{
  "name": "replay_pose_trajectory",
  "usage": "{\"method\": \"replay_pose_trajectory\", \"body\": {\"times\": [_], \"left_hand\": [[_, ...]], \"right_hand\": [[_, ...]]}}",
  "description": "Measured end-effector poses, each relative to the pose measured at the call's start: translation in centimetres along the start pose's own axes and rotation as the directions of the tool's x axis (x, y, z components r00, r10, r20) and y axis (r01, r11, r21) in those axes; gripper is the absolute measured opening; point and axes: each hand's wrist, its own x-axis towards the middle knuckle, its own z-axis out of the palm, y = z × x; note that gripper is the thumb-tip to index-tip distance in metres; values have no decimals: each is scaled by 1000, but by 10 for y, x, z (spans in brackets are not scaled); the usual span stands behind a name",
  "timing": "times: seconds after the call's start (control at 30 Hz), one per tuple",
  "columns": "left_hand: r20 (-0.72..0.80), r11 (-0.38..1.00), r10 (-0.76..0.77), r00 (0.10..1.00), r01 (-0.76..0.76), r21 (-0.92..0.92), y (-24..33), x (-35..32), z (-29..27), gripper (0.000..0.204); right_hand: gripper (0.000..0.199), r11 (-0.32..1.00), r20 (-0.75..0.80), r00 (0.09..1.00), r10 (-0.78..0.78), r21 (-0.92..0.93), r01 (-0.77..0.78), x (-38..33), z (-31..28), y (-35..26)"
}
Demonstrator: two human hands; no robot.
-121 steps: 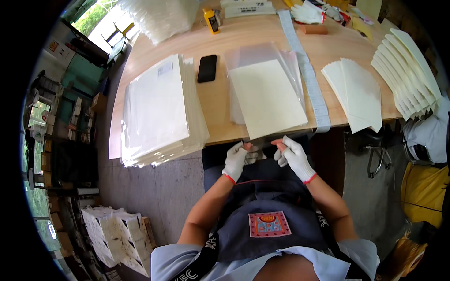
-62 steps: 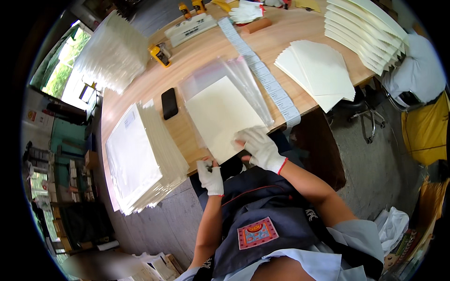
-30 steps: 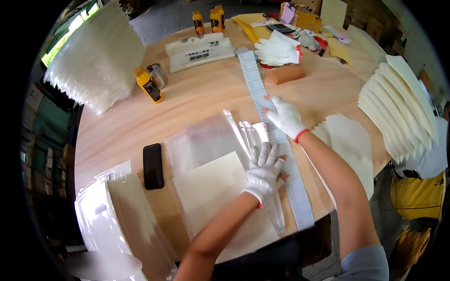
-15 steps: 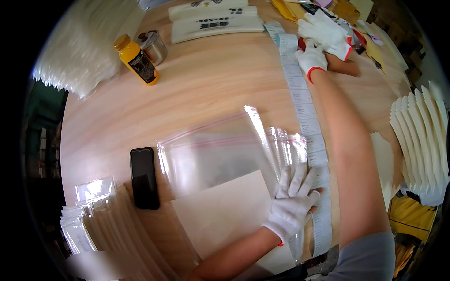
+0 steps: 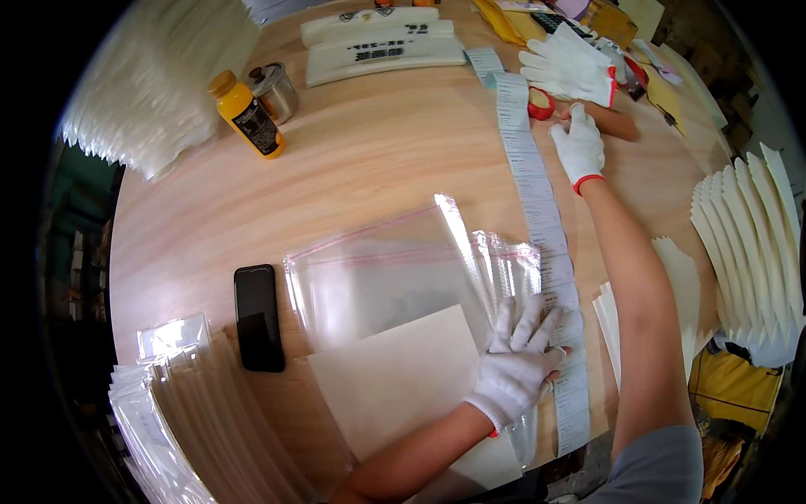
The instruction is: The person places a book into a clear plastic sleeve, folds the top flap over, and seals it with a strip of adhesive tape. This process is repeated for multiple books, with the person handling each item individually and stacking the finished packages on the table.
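Lying in the middle of the table, clear plastic bags point(image 5: 378, 277) with pink strips along their upper edges bear a cream sheet point(image 5: 403, 361); whether it is inside the top bag or only on it cannot be told. At the near left, a stack of clear packets point(image 5: 185, 420) holds pale sheets. Farther back, a capped orange bottle point(image 5: 249, 118) stands just beside a lidded metal canister point(image 5: 275, 94), whose contents are hidden. The gloved left hand point(image 5: 516, 370) rests palm down over the right side of the bags, fingers spread and gripping nothing, its thumb side over the label strip point(image 5: 540, 202). With the arm stretched forward, the gloved right hand point(image 5: 579, 149) is near a red roll point(image 5: 547, 111) and the left end of a brown block point(image 5: 614, 123); its fingers are slightly bent, and whether they have hold of anything cannot be told. Compared with half a second ago, the right hand has drawn back toward the person, leaving the red roll more exposed, while the left hand keeps its place on the bags.
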Motion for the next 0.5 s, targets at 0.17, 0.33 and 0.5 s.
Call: {"method": "replay_pose_trajectory", "body": {"times": [0.17, 0.33, 0.5], "left_hand": [[-5, 1000, -13, 1000, 13, 13, 0, -1, 6, 22], [-4, 999, 26, 1000, -25, 30, 0, 1, 6, 26], [-41, 999, 14, 999, -13, 30, -2, -1, 8, 21]], "right_hand": [[41, 997, 0, 997, -80, 23, 80, 1, 2, -22], [53, 997, 123, 990, -63, -35, 68, 31, 21, -21], [54, 989, -103, 983, 150, 6, -150, 9, 12, -21]]}}
